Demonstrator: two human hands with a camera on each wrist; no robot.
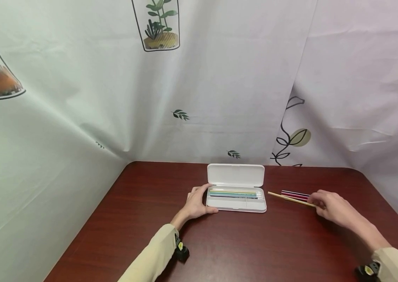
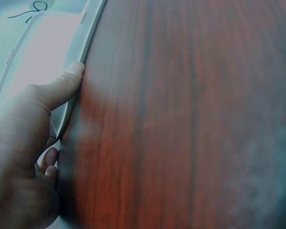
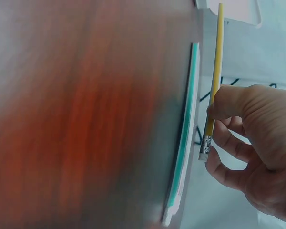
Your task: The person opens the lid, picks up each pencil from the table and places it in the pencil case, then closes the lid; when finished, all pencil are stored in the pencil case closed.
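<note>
A white pencil case [image 1: 227, 203] lies on the table with its lid [image 1: 235, 175] raised at the back. Several pencils [image 1: 235, 194] in yellow, teal and dark tones lie side by side in it. My left hand [image 1: 196, 203] holds the case's left end, thumb along the front edge and fingers at the far side. To the right, my right hand [image 1: 336, 209] pinches a yellow pencil [image 3: 218, 52] near its eraser end, its other end towards the case. Dark and magenta pencils [image 1: 294, 194] lie just behind it; a teal pencil [image 3: 186, 119] shows in the right wrist view.
The dark red wooden table [image 1: 255, 243] has rounded back corners. A pale cloth [image 1: 206, 78] printed with plants hangs right behind its back edge and along the sides. A black wrist camera [image 1: 182, 252] sits on the left cuff.
</note>
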